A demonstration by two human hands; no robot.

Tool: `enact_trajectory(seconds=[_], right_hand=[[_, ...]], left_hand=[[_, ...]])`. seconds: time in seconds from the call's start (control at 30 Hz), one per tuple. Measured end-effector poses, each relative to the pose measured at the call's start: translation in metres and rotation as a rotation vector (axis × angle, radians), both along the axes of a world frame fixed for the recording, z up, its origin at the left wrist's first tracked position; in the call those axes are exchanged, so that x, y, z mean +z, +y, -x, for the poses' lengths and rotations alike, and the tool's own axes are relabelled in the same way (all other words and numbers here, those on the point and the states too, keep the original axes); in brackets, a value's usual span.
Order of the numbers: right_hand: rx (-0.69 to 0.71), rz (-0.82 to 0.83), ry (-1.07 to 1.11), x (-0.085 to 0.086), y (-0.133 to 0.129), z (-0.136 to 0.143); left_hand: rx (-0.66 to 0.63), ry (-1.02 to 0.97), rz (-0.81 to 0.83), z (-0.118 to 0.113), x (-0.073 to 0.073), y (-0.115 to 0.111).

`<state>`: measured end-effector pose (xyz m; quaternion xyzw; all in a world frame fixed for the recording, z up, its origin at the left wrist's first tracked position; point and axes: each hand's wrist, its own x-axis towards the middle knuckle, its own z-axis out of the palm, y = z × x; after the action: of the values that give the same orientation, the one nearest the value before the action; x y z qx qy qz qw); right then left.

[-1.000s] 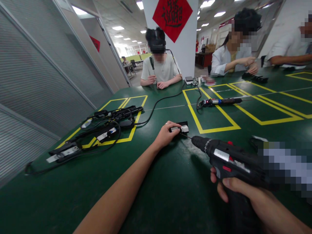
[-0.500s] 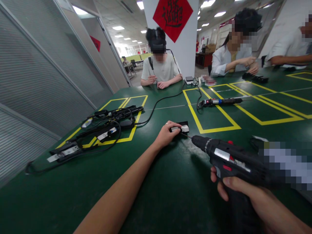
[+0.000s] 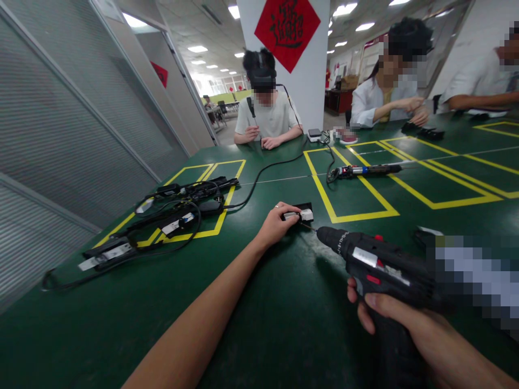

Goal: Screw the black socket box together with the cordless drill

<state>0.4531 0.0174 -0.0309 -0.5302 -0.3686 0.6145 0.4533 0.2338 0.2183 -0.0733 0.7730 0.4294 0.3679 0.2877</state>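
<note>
My left hand [image 3: 279,221] is closed on a small black and white part [image 3: 307,215], pressing it against the green table [image 3: 259,302]. At the right, my right hand [image 3: 385,313] grips the handle of a black power drill [image 3: 377,265] with red and silver details. The drill lies level and points left, and its thin bit [image 3: 308,227] reaches the near edge of the part beside my left fingertips. Whether the bit touches the part is too small to tell.
Black cabled devices [image 3: 178,216] lie at the left in yellow tape outlines. A tool with a blue band [image 3: 367,169] rests beyond the drill. A blurred-out object [image 3: 478,275] is at the right. Across the table, one person [image 3: 267,113] holds a screwdriver; others sit at right.
The drill and my right hand have shifted slightly left. My left hand stays on the part.
</note>
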Motion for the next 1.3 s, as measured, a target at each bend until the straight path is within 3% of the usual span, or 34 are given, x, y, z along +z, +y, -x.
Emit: enact_trajectory(seconds=[0.17, 0.5, 0.63, 0.87, 1.3], right_hand=[[-0.015, -0.071, -0.007, -0.015, 0.004, 0.002], [0.026, -0.095, 0.003, -0.016, 0.003, -0.003], [0.038, -0.064, 0.01, -0.009, 0.003, -0.004], [0.064, 0.167, -0.011, 0.017, -0.006, -0.003], [0.076, 0.149, -0.014, 0.015, -0.009, -0.005]], left_hand=[[0.005, -0.001, -0.01, 0.0, -0.001, 0.001], [-0.002, 0.0, -0.015, 0.001, -0.002, 0.001], [-0.006, 0.005, -0.022, 0.001, -0.001, 0.001], [-0.003, 0.009, -0.029, 0.0, -0.001, 0.0], [0.007, 0.007, -0.026, 0.0, -0.002, 0.002]])
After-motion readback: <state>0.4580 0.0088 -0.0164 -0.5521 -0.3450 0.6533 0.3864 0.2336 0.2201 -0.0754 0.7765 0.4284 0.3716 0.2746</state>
